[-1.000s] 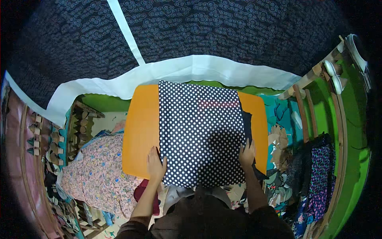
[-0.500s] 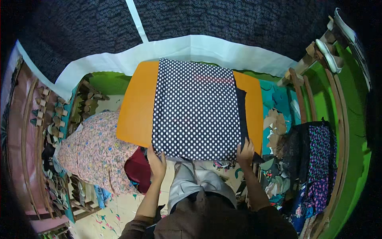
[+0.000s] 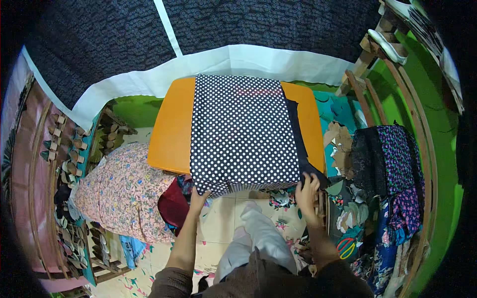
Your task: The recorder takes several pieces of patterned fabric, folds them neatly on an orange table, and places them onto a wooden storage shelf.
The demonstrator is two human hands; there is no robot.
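Observation:
A black cloth with white polka dots point(image 3: 243, 134) lies spread over an orange table point(image 3: 171, 124), its near edge hanging over the table's front. My left hand point(image 3: 199, 199) pinches the cloth's near left corner. My right hand point(image 3: 308, 191) is at the near right corner, fingers bent over the edge of the fabric. Along the cloth's right side a plain black strip of fabric point(image 3: 296, 134) sticks out from beneath the dots.
Left of the table stands a bulky heap under pink floral cloth point(image 3: 124, 193), with maroon fabric point(image 3: 173, 206) beside it. At right are fabric scraps point(image 3: 350, 216), scissors with coloured handles point(image 3: 346, 248) and a purple floral cloth point(image 3: 397, 159). Wooden racks point(image 3: 407, 109) line both sides.
The view has shifted, bringing the scissors and more of the floor and my legs into sight. Both hands still hold the cloth's near corners, and its front edge now droops over the table.

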